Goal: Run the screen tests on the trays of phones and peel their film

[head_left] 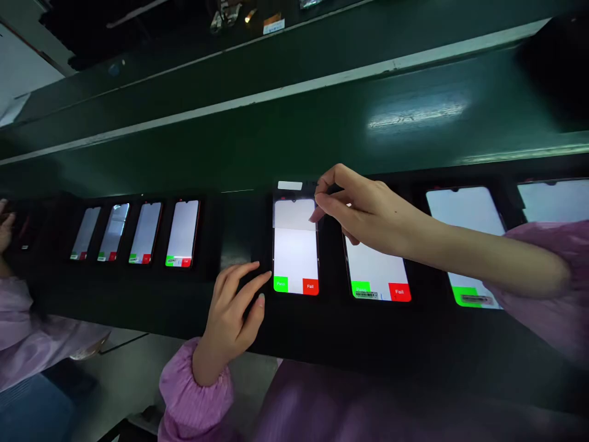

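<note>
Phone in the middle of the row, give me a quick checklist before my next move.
Pass and Fail buttons showing on the smartphone: ok, green Pass button and red Fail button.
Screen shade even: not ok, top band looks greyer.
Left hand off the screen: ok, beside it over the black fixture.
Right hand off the screen: cannot tell, fingers sit at the top corner.
White label above the phone present: ok.

L row: 4 lit phones [145,233] | grn conveyor [276,135] | co-wkr's lilac sleeve [27,331] | gry floor [124,374]
</note>
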`<state>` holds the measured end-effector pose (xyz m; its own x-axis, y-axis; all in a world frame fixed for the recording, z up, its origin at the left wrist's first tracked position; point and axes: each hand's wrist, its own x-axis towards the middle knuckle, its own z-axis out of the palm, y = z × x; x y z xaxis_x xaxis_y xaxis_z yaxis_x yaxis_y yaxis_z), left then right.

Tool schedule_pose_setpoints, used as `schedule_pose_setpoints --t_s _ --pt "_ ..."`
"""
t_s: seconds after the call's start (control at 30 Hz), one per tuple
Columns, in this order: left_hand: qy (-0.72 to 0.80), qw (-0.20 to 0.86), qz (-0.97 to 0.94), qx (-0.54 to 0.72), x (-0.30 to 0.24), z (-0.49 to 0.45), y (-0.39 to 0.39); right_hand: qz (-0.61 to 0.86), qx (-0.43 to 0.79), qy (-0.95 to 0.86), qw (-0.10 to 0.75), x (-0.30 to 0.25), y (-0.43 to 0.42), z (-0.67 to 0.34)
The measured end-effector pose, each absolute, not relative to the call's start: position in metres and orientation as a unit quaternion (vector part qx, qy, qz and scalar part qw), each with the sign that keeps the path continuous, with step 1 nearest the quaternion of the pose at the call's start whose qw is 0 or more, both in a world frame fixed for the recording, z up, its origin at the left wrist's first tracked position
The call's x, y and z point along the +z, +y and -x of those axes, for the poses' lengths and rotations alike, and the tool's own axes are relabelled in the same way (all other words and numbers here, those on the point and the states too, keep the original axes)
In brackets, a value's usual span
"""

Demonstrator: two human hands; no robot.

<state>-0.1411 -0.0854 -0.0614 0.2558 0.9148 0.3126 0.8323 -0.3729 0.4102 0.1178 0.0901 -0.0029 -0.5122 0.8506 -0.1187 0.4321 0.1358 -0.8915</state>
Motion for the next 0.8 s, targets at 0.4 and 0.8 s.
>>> schedule_pose_setpoints --t_s 0.4,0.8 --pt "0.582 0.043 -0.773 0.25 -0.06 0.12 -0.111 0.308 0.434 -0.844 0.066 0.005 0.039 -0.167" --pt "0.55 0.014 -0.799 0.244 -0.07 0.124 -0.12 0.44 -0.008 -0.848 0.295 -0.038 -0.057 -0.271"
